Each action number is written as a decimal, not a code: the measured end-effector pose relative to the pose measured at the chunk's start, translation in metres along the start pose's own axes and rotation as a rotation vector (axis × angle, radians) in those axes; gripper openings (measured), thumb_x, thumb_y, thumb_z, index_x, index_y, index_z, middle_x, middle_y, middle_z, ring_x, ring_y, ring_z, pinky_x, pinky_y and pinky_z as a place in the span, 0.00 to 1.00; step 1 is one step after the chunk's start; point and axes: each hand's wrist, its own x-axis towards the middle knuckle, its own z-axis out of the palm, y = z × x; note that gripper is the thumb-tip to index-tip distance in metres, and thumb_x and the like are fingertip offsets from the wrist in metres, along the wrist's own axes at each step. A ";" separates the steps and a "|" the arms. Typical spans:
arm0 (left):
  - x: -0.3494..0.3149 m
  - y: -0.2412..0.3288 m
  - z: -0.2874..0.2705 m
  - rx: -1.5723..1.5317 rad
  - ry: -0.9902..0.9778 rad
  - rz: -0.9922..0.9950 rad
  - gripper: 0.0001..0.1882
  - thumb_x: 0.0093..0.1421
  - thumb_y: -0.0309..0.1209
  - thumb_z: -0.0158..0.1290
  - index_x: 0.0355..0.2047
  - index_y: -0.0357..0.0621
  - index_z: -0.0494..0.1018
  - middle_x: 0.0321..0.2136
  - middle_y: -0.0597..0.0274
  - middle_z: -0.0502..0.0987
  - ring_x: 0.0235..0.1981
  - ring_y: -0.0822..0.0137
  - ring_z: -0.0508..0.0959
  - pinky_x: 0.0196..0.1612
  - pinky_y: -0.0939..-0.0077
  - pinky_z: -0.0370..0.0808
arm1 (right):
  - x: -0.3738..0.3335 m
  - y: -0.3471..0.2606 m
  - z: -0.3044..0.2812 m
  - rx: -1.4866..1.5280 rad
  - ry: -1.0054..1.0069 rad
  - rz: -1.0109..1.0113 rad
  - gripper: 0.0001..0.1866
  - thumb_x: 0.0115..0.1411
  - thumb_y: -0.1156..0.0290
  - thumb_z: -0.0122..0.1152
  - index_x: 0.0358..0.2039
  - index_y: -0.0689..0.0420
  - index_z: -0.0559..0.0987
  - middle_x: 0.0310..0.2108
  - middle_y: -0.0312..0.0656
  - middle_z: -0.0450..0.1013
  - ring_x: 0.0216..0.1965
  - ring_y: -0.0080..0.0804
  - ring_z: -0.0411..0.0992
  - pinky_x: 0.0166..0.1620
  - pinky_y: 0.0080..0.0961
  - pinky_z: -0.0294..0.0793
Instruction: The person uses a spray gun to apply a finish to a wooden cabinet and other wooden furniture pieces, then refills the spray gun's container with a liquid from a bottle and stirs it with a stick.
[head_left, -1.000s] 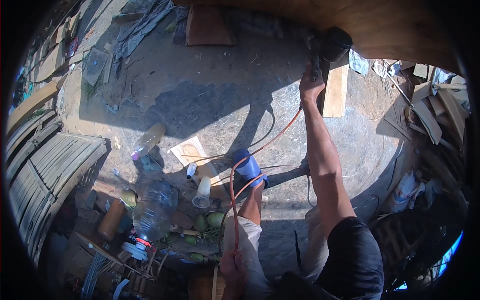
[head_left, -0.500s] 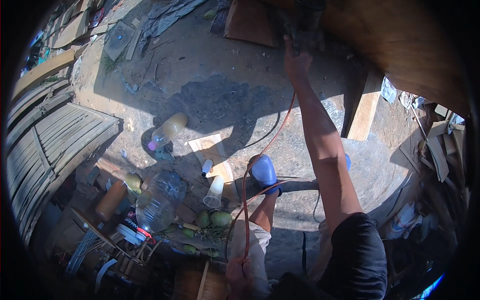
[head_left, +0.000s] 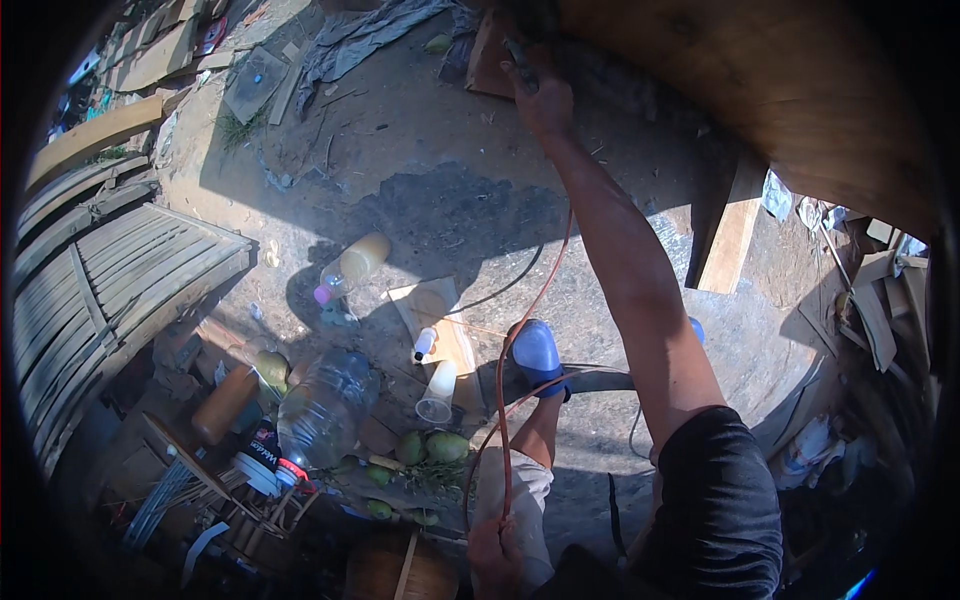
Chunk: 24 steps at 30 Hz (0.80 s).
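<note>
My right arm reaches far forward, and its hand (head_left: 545, 100) is closed around the grip of a dark tool (head_left: 518, 55), which looks like a spray gun but is mostly lost in shade. Beside it, a large brown wooden panel (head_left: 800, 90) fills the upper right. A thin orange-red hose (head_left: 545, 285) runs from near the right hand down past my knee. Low in the picture, my left hand (head_left: 495, 550) is closed around that hose, which loops beside my leg.
A slatted wooden piece (head_left: 140, 280) stands at left. On the ground lie a bottle of cloudy liquid (head_left: 362, 258), a small white bottle (head_left: 425, 343), a plastic cup (head_left: 437, 390), a big clear jug (head_left: 325, 410) and green fruits (head_left: 445, 446). A plank (head_left: 730, 235) leans at right.
My right hand has swept left with the dark tool along the panel's edge. The hose follows it at the upper end. My left hand stays on the hose; the view has shifted slightly.
</note>
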 end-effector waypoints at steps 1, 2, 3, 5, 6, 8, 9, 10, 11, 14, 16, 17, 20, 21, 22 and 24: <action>0.000 0.000 0.000 -0.006 -0.011 -0.004 0.07 0.70 0.29 0.55 0.39 0.38 0.79 0.32 0.49 0.81 0.33 0.45 0.81 0.39 0.54 0.75 | -0.003 0.000 -0.014 0.020 -0.026 0.022 0.37 0.64 0.32 0.61 0.58 0.51 0.82 0.43 0.58 0.82 0.45 0.65 0.80 0.49 0.52 0.80; 0.003 0.004 -0.003 -0.066 -0.040 -0.019 0.09 0.71 0.28 0.53 0.45 0.35 0.77 0.38 0.44 0.80 0.39 0.42 0.80 0.45 0.53 0.75 | -0.006 0.002 -0.031 -0.026 -0.020 0.065 0.36 0.64 0.34 0.62 0.58 0.51 0.82 0.43 0.59 0.82 0.45 0.65 0.80 0.49 0.52 0.80; 0.002 0.011 -0.008 -0.127 -0.063 -0.046 0.13 0.73 0.27 0.50 0.52 0.32 0.75 0.43 0.39 0.79 0.45 0.39 0.80 0.51 0.51 0.75 | -0.013 0.003 -0.044 -0.066 -0.027 0.104 0.35 0.65 0.35 0.62 0.59 0.51 0.82 0.43 0.59 0.82 0.45 0.65 0.80 0.50 0.52 0.80; 0.006 0.016 -0.008 -0.177 -0.063 -0.044 0.13 0.73 0.27 0.50 0.53 0.32 0.75 0.44 0.38 0.79 0.46 0.38 0.80 0.51 0.51 0.75 | -0.014 0.012 -0.077 -0.140 -0.086 0.150 0.32 0.65 0.39 0.66 0.58 0.52 0.82 0.42 0.60 0.82 0.45 0.65 0.80 0.50 0.52 0.80; 0.005 0.012 -0.004 -0.161 -0.038 -0.031 0.10 0.71 0.28 0.53 0.47 0.34 0.77 0.39 0.43 0.80 0.41 0.40 0.81 0.46 0.52 0.76 | -0.013 0.012 -0.096 -0.170 0.015 0.030 0.31 0.65 0.41 0.66 0.56 0.53 0.83 0.40 0.59 0.82 0.43 0.65 0.80 0.49 0.52 0.80; 0.008 0.007 0.002 -0.131 -0.021 0.026 0.07 0.70 0.29 0.55 0.41 0.38 0.78 0.32 0.48 0.81 0.34 0.43 0.81 0.39 0.53 0.76 | -0.007 0.010 -0.138 -0.214 0.157 -0.119 0.28 0.66 0.43 0.67 0.52 0.55 0.84 0.35 0.58 0.82 0.40 0.64 0.81 0.46 0.51 0.80; 0.008 0.007 0.004 -0.113 -0.015 0.057 0.07 0.71 0.29 0.54 0.41 0.39 0.78 0.30 0.50 0.81 0.33 0.44 0.81 0.37 0.54 0.75 | -0.005 0.000 -0.157 -0.213 0.187 -0.154 0.27 0.66 0.44 0.67 0.49 0.55 0.85 0.33 0.57 0.82 0.38 0.64 0.81 0.44 0.52 0.80; 0.006 0.007 0.005 -0.094 -0.010 0.090 0.06 0.71 0.29 0.54 0.41 0.40 0.77 0.29 0.51 0.81 0.32 0.45 0.81 0.36 0.55 0.75 | -0.002 -0.009 -0.177 -0.184 0.156 -0.099 0.26 0.66 0.44 0.66 0.47 0.56 0.85 0.31 0.56 0.81 0.37 0.64 0.81 0.43 0.53 0.80; 0.004 0.005 0.009 -0.113 -0.014 0.082 0.06 0.71 0.29 0.53 0.42 0.40 0.77 0.29 0.51 0.81 0.33 0.44 0.82 0.36 0.54 0.75 | 0.000 -0.026 -0.197 -0.158 0.135 -0.081 0.24 0.67 0.46 0.67 0.44 0.57 0.85 0.28 0.54 0.80 0.34 0.61 0.80 0.40 0.51 0.79; -0.005 0.005 0.020 -0.149 -0.028 0.049 0.08 0.72 0.30 0.53 0.43 0.40 0.78 0.32 0.49 0.82 0.36 0.43 0.82 0.39 0.51 0.76 | 0.004 -0.104 -0.259 -0.075 0.085 -0.099 0.18 0.68 0.55 0.69 0.36 0.60 0.83 0.19 0.49 0.75 0.21 0.45 0.75 0.30 0.39 0.73; -0.006 0.011 0.020 -0.134 -0.054 0.049 0.09 0.72 0.32 0.54 0.45 0.41 0.79 0.35 0.45 0.81 0.37 0.41 0.82 0.41 0.50 0.77 | 0.011 -0.160 -0.308 -0.086 0.081 -0.088 0.17 0.68 0.57 0.70 0.35 0.60 0.82 0.18 0.49 0.73 0.20 0.41 0.72 0.29 0.37 0.72; -0.005 0.015 0.018 -0.121 -0.019 0.080 0.10 0.72 0.33 0.54 0.45 0.41 0.79 0.35 0.45 0.82 0.37 0.41 0.82 0.41 0.50 0.77 | 0.013 -0.187 -0.330 -0.091 0.079 -0.078 0.17 0.67 0.58 0.71 0.34 0.61 0.82 0.18 0.49 0.72 0.19 0.39 0.71 0.29 0.37 0.72; 0.003 0.026 0.016 -0.092 0.016 0.148 0.11 0.73 0.36 0.53 0.45 0.43 0.79 0.36 0.45 0.82 0.38 0.40 0.82 0.42 0.48 0.77 | 0.018 -0.264 -0.398 -0.092 0.125 -0.107 0.19 0.68 0.56 0.70 0.34 0.61 0.82 0.18 0.49 0.73 0.20 0.35 0.72 0.29 0.36 0.72; 0.003 0.022 0.017 -0.080 -0.014 0.139 0.12 0.73 0.37 0.52 0.46 0.44 0.78 0.38 0.44 0.82 0.39 0.39 0.82 0.43 0.47 0.77 | 0.020 -0.285 -0.417 -0.125 0.138 -0.105 0.18 0.68 0.56 0.70 0.35 0.60 0.82 0.19 0.50 0.74 0.21 0.42 0.74 0.29 0.37 0.73; 0.002 0.018 0.019 -0.065 -0.045 0.130 0.12 0.73 0.37 0.50 0.47 0.44 0.78 0.39 0.43 0.82 0.40 0.38 0.82 0.43 0.46 0.77 | 0.022 -0.304 -0.435 -0.158 0.150 -0.100 0.18 0.68 0.55 0.70 0.36 0.59 0.82 0.20 0.51 0.75 0.23 0.48 0.76 0.29 0.38 0.73; 0.003 0.016 0.022 -0.048 -0.081 0.085 0.14 0.75 0.40 0.48 0.49 0.46 0.78 0.40 0.42 0.82 0.40 0.36 0.82 0.44 0.42 0.77 | 0.025 -0.355 -0.470 -0.255 0.177 -0.118 0.17 0.67 0.56 0.71 0.37 0.59 0.83 0.20 0.51 0.75 0.21 0.46 0.75 0.29 0.36 0.73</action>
